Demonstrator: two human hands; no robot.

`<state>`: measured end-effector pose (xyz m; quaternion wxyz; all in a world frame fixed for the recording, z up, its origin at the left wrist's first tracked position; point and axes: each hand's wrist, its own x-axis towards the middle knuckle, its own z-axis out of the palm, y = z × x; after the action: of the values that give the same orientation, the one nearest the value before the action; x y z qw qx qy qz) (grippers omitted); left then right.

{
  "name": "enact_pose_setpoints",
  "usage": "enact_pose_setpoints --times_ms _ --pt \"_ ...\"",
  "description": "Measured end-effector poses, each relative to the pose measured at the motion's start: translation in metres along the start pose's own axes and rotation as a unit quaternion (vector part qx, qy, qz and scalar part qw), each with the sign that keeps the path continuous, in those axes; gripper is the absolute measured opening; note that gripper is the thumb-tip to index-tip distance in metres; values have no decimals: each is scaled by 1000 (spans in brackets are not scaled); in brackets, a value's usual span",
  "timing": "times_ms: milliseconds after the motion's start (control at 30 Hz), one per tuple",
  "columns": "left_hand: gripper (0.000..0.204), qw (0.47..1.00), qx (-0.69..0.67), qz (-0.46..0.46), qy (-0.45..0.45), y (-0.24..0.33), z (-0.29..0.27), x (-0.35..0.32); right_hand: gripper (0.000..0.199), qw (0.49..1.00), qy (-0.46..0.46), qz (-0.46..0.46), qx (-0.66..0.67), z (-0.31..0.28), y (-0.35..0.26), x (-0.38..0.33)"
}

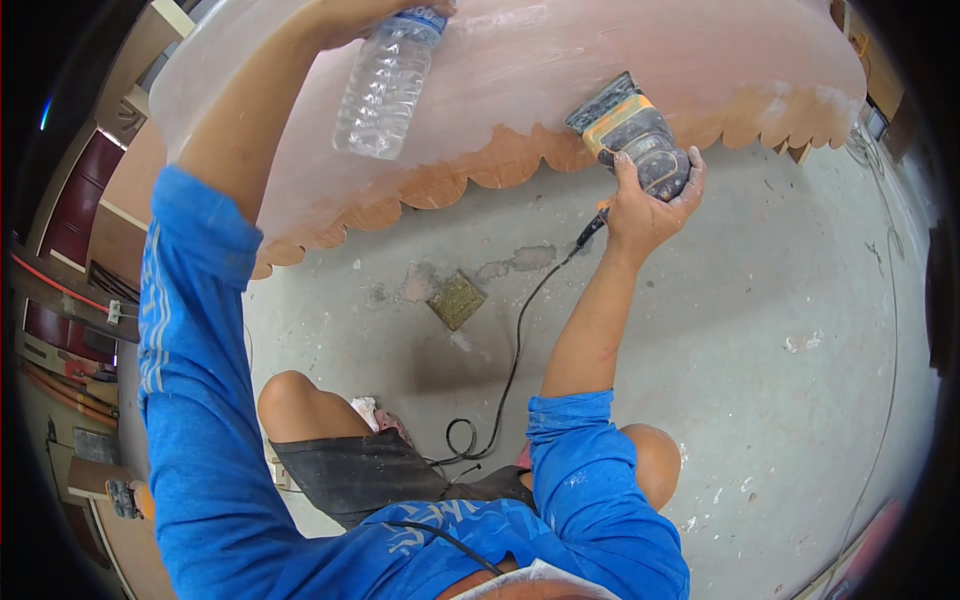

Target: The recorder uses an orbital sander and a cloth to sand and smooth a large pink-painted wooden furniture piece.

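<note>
R hand (650, 205) is clamped on the rear grip of a grey-orange sander (630, 135), pad against the scalloped edge of a big pinkish wood panel (560, 50). The tool looks compact, stiff, prob. buzzy; best held by the body. L hand (355, 12) pinches a clear plastic bottle (385, 85) by the neck: light, crushable. The cord (520, 330) trails across the concrete floor (760, 330) near the knees, a snag risk.

Grey-orange sander (632, 135) pressed on scalloped panel edge (500, 160); clear bottle (385, 85) tilted above.
</note>
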<state>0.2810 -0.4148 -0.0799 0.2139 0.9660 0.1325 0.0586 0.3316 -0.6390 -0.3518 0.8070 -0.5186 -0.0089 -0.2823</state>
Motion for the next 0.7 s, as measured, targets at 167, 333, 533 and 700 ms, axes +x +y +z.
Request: enact_pose_setpoints --times_ms 167,333,533,700 --pt "70 978 -112 97 146 -57 14 -80 79 970 -20 -205 -126 33 12 -34" --pt "75 970 -201 25 138 -126 49 -172 72 923 -126 -345 -113 77 -7 -142" --pt "73 959 -211 -117 146 -248 84 -257 69 894 -175 -397 -114 81 8 -171" --pt "65 945 -177 -227 154 -349 90 -317 75 939 -43 -305 -154 56 14 -80"
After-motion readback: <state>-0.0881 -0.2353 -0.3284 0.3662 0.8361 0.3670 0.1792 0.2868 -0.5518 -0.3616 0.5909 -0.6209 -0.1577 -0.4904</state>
